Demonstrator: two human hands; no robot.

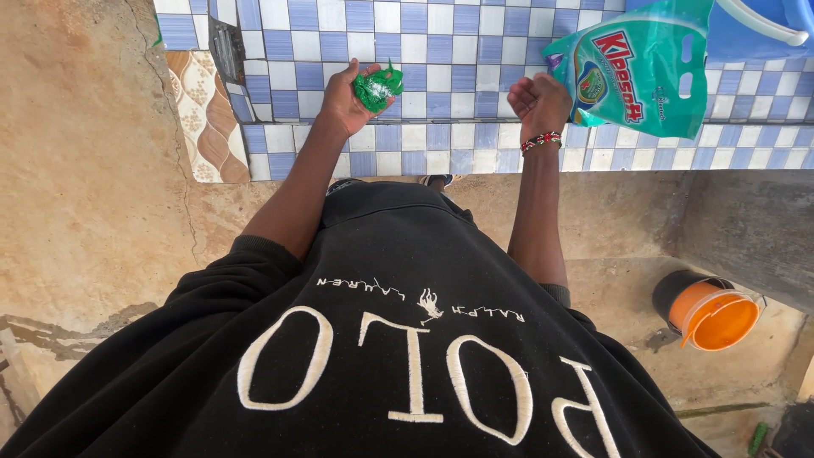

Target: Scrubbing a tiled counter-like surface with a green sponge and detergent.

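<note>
Head view, looking down over a black sweatshirt (pixel 398 339): left hand (pixel 348 100) raised before the blue-and-white tiled wall (pixel 441 51), fingers closed on a crumpled green sachet (pixel 378 86) at the fingertips; right hand (pixel 539 102) curled in a loose fist, with no visible contents, just beside a large green detergent bag (pixel 644 72). Best handled, by judgement, with a firm pinch near the sachet's edge, kept upright against spilling. Orange bucket (pixel 716 315) well apart, low on the concrete floor (pixel 93 187).
</note>
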